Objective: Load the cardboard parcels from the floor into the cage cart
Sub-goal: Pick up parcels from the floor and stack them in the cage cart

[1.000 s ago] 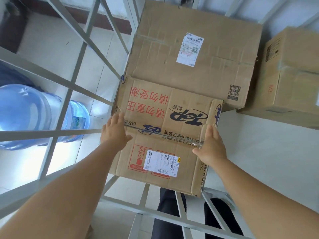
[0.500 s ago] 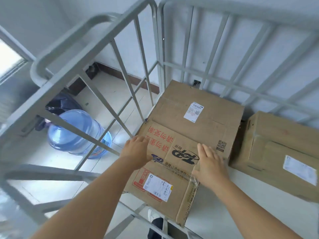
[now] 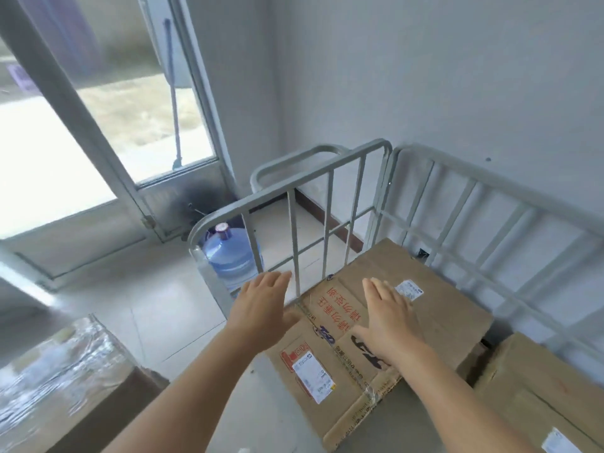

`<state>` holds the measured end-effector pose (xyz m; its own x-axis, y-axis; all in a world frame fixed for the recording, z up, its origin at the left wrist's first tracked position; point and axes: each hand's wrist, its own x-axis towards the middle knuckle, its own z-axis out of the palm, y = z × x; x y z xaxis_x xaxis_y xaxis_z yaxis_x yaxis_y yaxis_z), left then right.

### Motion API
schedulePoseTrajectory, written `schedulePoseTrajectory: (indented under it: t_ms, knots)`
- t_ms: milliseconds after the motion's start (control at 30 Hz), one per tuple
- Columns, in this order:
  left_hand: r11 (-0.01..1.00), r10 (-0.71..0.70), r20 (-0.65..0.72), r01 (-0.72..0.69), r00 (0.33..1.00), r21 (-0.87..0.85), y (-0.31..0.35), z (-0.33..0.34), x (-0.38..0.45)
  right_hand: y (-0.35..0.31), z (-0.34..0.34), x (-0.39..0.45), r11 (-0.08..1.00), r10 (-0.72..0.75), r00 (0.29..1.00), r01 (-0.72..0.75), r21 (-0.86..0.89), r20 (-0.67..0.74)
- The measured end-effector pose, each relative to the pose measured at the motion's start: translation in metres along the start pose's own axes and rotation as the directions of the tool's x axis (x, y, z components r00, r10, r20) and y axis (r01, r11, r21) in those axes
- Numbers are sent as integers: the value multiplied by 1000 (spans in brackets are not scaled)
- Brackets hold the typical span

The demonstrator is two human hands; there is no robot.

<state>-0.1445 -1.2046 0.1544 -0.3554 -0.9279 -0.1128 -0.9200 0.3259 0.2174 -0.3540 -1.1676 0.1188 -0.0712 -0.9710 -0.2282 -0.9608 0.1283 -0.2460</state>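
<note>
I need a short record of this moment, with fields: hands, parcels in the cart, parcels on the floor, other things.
left hand: open, above the printed parcel's left edge
right hand: open, over the printed parcel
in cage cart: printed parcel, plain parcel behind it, third parcel at right
on floor: film-wrapped parcel
other: water bottle outside the bars

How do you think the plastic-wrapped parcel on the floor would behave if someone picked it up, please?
The plastic-wrapped parcel would probably feel slippery, since glossy film covers its top. Its square, boxy shape suggests it would stay stiff and not roll. It looks bulky, so two hands seem wise; its weight cannot be judged.
</note>
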Motion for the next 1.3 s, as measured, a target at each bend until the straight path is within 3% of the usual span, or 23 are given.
schedulePoseTrajectory:
  t_ms: [300,567,1000,1167,1300]
  knots:
    - [973,-232,-179,226,956,-53,-79,-60,-108,-129,-24,-23,951,-307,951,305,-42,-32]
    - [858,-512,-134,500,848,-116,-200,-58,-221,-287,20,-53,831,-545,837,547,-99,48]
    - [585,-804,-51,771,593,-251,-345,-21,-391,-467,128,-98,708,-665,710,698,-108,233]
    - [461,-873,25,841,487,-284,-384,-1,-415,-502,162,-84,685,-682,686,720,-108,254]
    - [407,-894,75,871,442,-274,-419,11,-414,-523,189,-55,683,-660,687,717,-141,304]
